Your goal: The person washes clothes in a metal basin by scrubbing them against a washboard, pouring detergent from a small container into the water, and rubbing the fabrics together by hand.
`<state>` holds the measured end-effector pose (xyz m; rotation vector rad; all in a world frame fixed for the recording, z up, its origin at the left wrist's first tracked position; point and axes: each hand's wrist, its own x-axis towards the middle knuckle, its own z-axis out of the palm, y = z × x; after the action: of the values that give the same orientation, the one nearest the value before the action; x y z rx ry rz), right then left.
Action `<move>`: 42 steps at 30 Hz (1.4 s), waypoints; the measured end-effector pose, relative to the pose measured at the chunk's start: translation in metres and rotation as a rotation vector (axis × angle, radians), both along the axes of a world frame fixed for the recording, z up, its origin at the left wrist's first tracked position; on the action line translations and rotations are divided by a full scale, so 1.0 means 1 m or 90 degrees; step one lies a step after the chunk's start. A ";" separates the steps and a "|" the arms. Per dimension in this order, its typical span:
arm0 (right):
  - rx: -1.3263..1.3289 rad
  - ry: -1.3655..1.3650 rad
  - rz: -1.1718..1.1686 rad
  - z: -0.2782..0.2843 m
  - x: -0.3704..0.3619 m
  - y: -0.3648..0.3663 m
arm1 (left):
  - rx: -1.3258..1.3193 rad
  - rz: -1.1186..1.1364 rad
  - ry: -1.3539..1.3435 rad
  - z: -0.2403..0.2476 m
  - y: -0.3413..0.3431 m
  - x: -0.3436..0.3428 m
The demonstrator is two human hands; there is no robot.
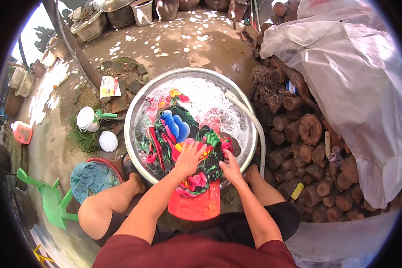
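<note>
A wide metal basin [134, 111] of soapy water sits on the ground in front of me. A dark, brightly flowered cloth [176, 129] lies in it, draped over a red plastic washboard [196, 203] that leans on the near rim. My left hand [188, 157] presses flat on the cloth, fingers spread. My right hand [231, 166] rests on the wet cloth at the basin's near right edge, fingers curled on the fabric. My bare knees flank the basin.
A white hose [254, 123] runs over the basin's right rim. Stacked firewood [308, 134] under a white plastic sheet [353, 76] fills the right. Left: a red basin of blue cloth [91, 178], a green stool [51, 201], a white jug [87, 119], a white lid [108, 141].
</note>
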<state>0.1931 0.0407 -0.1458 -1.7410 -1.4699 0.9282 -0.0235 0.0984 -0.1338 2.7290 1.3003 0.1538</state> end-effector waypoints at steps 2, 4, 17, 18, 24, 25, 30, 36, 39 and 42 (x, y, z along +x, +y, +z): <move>-0.177 0.112 -0.099 0.000 0.010 0.016 | -0.054 0.055 -0.052 0.003 0.001 -0.007; -0.103 0.007 -0.237 -0.044 0.051 0.028 | -0.095 0.036 -0.061 0.011 0.008 0.006; 0.147 -0.043 0.158 0.075 -0.062 0.027 | -0.248 0.286 -0.620 0.043 0.070 -0.002; 0.140 -0.004 0.224 0.095 -0.072 0.012 | -0.147 0.194 -0.611 0.046 0.065 0.005; 0.094 -0.055 0.013 0.090 -0.071 -0.040 | -0.170 0.016 -0.352 0.048 -0.056 -0.018; 0.154 -0.147 0.046 0.081 -0.079 -0.057 | -0.174 0.035 -0.362 0.053 -0.078 -0.020; 0.103 -0.294 0.091 0.021 -0.068 0.002 | -0.305 0.168 -0.319 0.009 -0.012 0.010; 0.067 -0.402 -0.058 0.017 -0.064 0.049 | -0.034 0.161 -0.259 0.007 0.024 0.027; 0.074 -0.379 0.157 0.051 -0.072 -0.006 | -0.009 0.002 -0.246 0.021 -0.029 -0.014; 0.213 -0.304 0.192 0.079 -0.084 -0.081 | -0.052 -0.103 -0.287 0.055 -0.084 -0.044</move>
<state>0.1093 -0.0400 -0.0673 -1.5773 -2.1028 0.3756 -0.0677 0.0139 -0.0785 2.5104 0.9371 0.6404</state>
